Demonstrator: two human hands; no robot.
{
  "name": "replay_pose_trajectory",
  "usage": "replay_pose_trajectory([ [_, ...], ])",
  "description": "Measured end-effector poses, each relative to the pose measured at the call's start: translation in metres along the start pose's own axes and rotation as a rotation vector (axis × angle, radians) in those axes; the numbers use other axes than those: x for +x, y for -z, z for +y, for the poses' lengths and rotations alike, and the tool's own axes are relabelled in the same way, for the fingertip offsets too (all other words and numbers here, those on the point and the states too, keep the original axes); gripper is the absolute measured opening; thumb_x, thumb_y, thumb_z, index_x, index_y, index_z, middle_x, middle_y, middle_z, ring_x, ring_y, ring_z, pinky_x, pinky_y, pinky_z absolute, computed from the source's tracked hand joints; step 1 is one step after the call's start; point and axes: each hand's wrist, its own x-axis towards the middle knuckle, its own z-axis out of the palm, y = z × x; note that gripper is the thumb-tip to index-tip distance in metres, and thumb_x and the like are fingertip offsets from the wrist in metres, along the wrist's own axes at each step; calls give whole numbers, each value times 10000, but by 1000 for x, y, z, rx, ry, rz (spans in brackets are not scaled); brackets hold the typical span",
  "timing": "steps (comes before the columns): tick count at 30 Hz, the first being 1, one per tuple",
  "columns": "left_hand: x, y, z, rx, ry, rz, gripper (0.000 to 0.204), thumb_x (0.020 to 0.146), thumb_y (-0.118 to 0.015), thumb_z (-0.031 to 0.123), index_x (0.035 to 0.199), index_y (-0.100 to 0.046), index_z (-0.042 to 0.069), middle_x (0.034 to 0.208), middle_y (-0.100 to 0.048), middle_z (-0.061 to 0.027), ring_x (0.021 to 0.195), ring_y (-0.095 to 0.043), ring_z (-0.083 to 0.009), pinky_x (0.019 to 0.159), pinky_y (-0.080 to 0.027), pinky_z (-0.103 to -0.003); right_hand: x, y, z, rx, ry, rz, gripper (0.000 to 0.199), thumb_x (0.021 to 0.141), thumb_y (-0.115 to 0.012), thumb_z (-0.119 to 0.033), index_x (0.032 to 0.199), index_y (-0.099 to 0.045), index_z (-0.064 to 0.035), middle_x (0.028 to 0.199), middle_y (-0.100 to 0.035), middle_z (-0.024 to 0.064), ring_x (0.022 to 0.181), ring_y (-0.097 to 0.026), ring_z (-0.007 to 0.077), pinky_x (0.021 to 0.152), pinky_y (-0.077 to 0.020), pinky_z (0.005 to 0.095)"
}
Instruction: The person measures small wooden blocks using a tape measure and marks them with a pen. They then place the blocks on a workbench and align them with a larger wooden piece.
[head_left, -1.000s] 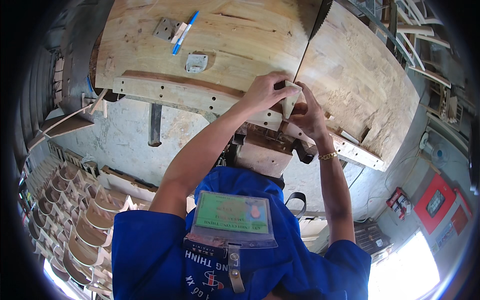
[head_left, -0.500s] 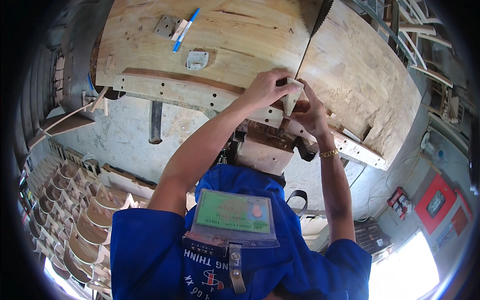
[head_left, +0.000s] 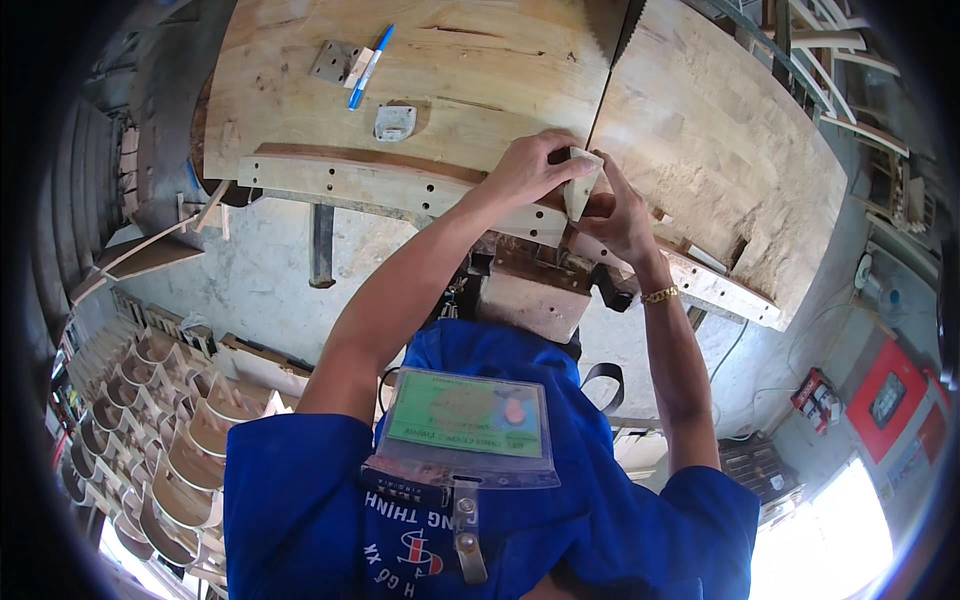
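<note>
Between my hands stands a small pale wooden piece [head_left: 582, 187], tapered toward its lower end, at the front edge of the wooden saw table [head_left: 480, 70]. My left hand [head_left: 530, 172] is closed on it from the left, the thumb lying against its upper part. From the right, my right hand [head_left: 622, 222] grips it too, the index finger near its top and the other fingers curled beneath. A dark narrow slot [head_left: 597, 122] runs away from the piece to a toothed saw blade [head_left: 628, 38] at the far side.
A blue-and-white marker [head_left: 370, 72], a metal plate with holes [head_left: 333, 62] and a small whitish block [head_left: 395, 122] lie on the table's left half. A drilled wooden rail [head_left: 390, 188] edges its front. Sawdust covers the right. Curved wooden parts [head_left: 190, 460] are stacked lower left.
The whole view has shifted slightly. Both hands keep hold of the wooden piece at nearly the same place by the slot, and the piece appears a little more upright.
</note>
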Motion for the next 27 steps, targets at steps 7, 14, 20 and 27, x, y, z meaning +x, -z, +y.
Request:
replay_pose_trajectory([
  [7, -3, 1, 1, 13, 37, -1, 446, 849, -677, 395, 1081, -658, 14, 971, -695, -116, 860, -652, -183, 779, -502, -297, -2, -1, -3, 11, -10, -31, 931, 691, -737, 40, 1468, -233, -56, 955, -697, 162, 835, -695, 197, 753, -554, 305],
  [14, -1, -1, -4, -46, 76, -40, 491, 843, -680, 417, 1108, -655, 5, 1029, -688, -136, 940, -645, -200, 829, -498, -298, -2, 13, 9, 61, 58, -70, 817, 779, -679, 13, 1474, -270, -118, 946, -693, 137, 867, -670, 173, 801, -553, 312],
  [20, -1, -1, 7, 9, 140, -60, 568, 849, -643, 489, 1111, -658, -16, 975, -696, -139, 905, -631, -176, 807, -489, -298, -4, 12, 2, -45, 84, -3, 748, 752, -682, -75, 1428, -380, -181, 897, -697, 149, 803, -668, 208, 746, -524, 358],
  [27, 2, 1, 14, 165, 103, -96, 534, 878, -605, 481, 1035, -671, -25, 865, -679, -111, 788, -585, -162, 727, -455, -303, -6, 10, 11, -181, 219, 88, 765, 762, -686, -116, 1447, -345, -134, 935, -708, 145, 856, -676, 237, 818, -520, 349],
])
